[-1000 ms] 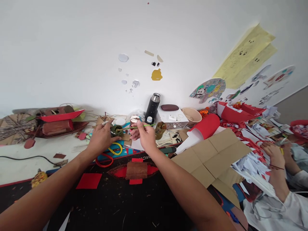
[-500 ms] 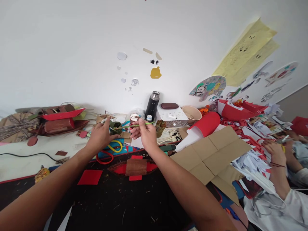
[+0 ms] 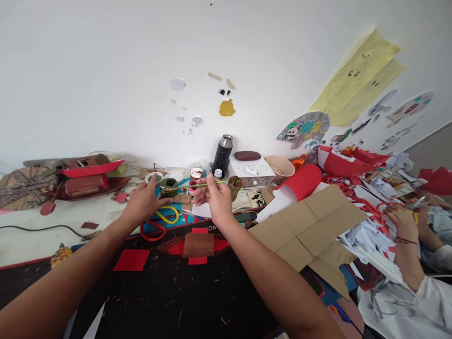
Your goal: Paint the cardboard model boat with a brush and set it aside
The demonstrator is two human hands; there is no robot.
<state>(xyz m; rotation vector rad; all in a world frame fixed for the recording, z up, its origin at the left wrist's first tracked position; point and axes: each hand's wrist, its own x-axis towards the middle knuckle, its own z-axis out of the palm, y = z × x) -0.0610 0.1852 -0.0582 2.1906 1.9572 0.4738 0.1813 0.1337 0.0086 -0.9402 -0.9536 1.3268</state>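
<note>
My right hand (image 3: 219,200) pinches a thin paintbrush (image 3: 190,186) with a green handle end, held nearly level. Its far end points left, over the mouth of a small jar of dark green paint (image 3: 171,194); whether it touches the paint cannot be told. My left hand (image 3: 141,202) is beside the jar's left side, thumb and forefinger apart, forefinger over a white round lid (image 3: 155,176) with green in it. Below both hands, a small red model boat (image 3: 173,246) with a brown curved cover (image 3: 199,245) sits on the black tabletop.
Yellow-and-red handled scissors (image 3: 154,232) and a red square (image 3: 132,260) lie near my left forearm. A black flask (image 3: 222,154) and a white box (image 3: 251,165) stand against the wall. Cardboard (image 3: 310,226) lies at right, by another person's hand (image 3: 402,222). More model boats (image 3: 88,184) sit left.
My left hand has drawn slightly back and down, uncovering more of the white lid. My right hand and the brush stay nearly in place. The view has shifted slightly.
</note>
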